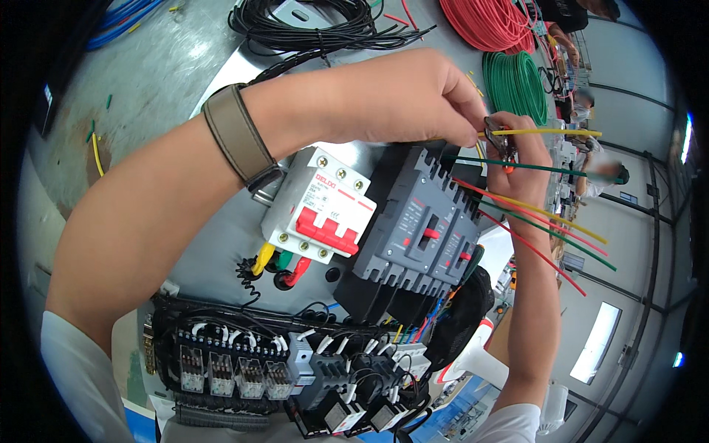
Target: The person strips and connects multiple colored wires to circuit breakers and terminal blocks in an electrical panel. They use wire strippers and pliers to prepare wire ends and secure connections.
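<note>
My left hand [443,103] reaches across the panel, its fingers pinched on a yellow wire [561,132]. My right hand [526,144] is closed around small pliers [499,142] with a metal head and a bit of orange; the jaws are at the yellow wire, close to my left fingertips. Most of the handles are hidden in the palm. Below both hands is a grey moulded-case circuit breaker [421,232] with red switches. A green wire [546,169] and several red, yellow and green wires stick out from its far right side, with free ends.
A white breaker with red levers [325,210] sits left of the grey one. Relays [236,373] and dark wiring line the near edge. Black [310,29], red [491,26] and green cable coils [515,87] lie at the back. People [583,103] work at the far right.
</note>
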Demonstrator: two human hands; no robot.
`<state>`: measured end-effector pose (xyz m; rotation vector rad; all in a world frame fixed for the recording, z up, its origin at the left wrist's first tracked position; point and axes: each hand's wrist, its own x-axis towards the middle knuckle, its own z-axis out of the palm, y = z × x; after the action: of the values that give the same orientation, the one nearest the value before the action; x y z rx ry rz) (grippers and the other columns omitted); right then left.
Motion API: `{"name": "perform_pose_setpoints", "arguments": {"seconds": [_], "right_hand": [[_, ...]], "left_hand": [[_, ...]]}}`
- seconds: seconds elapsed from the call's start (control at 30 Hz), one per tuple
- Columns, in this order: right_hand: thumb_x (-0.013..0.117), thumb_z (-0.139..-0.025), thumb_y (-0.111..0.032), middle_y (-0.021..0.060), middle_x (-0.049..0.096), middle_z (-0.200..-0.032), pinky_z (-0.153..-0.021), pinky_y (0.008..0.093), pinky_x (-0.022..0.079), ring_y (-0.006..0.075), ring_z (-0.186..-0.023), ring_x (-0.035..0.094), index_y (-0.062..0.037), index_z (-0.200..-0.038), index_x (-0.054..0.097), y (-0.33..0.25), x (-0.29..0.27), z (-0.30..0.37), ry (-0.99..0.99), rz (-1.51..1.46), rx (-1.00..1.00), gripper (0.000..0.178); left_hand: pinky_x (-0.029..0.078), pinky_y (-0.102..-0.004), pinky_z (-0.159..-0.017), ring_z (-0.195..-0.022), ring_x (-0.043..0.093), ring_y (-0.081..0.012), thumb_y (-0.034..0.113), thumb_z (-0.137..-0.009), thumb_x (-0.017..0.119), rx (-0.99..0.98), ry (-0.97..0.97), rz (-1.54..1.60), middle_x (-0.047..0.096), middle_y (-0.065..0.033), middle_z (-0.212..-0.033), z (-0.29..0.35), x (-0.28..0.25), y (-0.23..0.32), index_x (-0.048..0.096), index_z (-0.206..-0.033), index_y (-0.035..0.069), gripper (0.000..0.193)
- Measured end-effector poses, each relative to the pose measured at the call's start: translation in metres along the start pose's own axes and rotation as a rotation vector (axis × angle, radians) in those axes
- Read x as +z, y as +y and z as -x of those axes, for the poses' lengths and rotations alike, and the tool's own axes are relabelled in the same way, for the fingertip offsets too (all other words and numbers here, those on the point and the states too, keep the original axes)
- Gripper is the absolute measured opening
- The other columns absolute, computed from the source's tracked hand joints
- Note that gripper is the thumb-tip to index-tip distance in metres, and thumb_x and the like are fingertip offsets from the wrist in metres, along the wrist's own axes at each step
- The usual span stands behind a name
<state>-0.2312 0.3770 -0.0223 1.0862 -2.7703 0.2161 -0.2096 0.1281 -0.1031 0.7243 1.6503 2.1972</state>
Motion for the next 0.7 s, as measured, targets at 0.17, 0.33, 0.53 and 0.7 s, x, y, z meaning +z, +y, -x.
{"name": "perform_pose_setpoints", "arguments": {"seconds": [0.17,0.33,0.53,0.7], "right_hand": [[0.072,-0.073,0.001,0.0169,0.064,-0.094,-0.076,0.0431,0.053,0.0402,-0.087,0.064,-0.0052,-0.112,0.066,0.002,-0.004,-0.001,-0.009,0.028,-0.026,0.039],[0.07,-0.072,0.001,0.0155,0.062,-0.092,-0.076,0.0442,0.052,0.0399,-0.087,0.063,-0.0056,-0.106,0.064,0.0,-0.004,-0.002,-0.001,0.047,-0.056,0.035],[0.07,-0.072,0.0,0.0161,0.061,-0.093,-0.077,0.0452,0.052,0.0409,-0.09,0.063,-0.0061,-0.107,0.063,0.002,-0.004,-0.002,-0.009,0.069,-0.08,0.036],[0.072,-0.072,0.001,0.0159,0.061,-0.094,-0.076,0.045,0.052,0.0408,-0.089,0.063,-0.0061,-0.107,0.062,0.003,-0.004,-0.005,-0.039,0.06,-0.081,0.037]], "left_hand": [[0.05,-0.0272,-0.084,-0.086,0.061,-0.0074,0.014,-0.098,0.074,0.101,-0.014,-0.082,0.072,-0.002,-0.089,-0.005,0.003,-0.011,0.077,-0.108,-0.004,0.021],[0.049,-0.0277,-0.081,-0.083,0.059,-0.0081,0.012,-0.098,0.073,0.164,0.006,-0.068,0.07,-0.0003,-0.085,-0.004,0.005,-0.012,0.076,-0.109,-0.005,0.02],[0.052,-0.0307,-0.096,-0.076,0.059,-0.007,0.004,-0.095,0.073,0.089,0.007,-0.04,0.07,-0.0004,-0.081,-0.002,0.007,-0.003,0.078,-0.113,-0.003,0.02],[0.027,-0.0424,-0.13,-0.072,0.057,-0.0066,0.002,-0.092,0.072,0.211,0.045,-0.039,0.068,-0.0012,-0.077,-0.005,0.009,-0.013,0.078,-0.112,-0.003,0.021]]}}
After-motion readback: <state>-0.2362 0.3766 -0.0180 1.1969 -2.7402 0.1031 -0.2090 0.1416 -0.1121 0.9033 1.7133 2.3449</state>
